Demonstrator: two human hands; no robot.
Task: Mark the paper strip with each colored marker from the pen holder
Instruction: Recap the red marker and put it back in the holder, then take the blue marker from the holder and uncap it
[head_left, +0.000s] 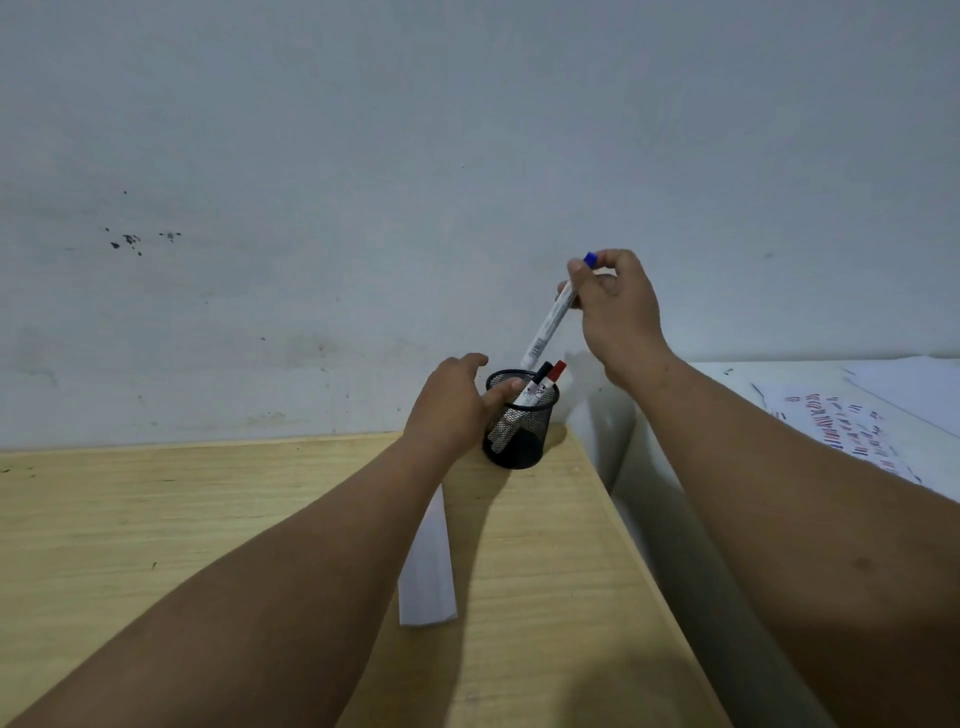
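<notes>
while the left hand (457, 402) grips the pen holder (519, 421), right hand (615, 306) fingers pinch a blue-capped marker (553, 314). a paper strip (428, 561) lies nearby.

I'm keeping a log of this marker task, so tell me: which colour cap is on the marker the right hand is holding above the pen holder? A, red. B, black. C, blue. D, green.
C: the right hand grips a white marker with a blue cap at its top end, while the red-capped marker and black-capped marker sit in the pen holder.
</notes>
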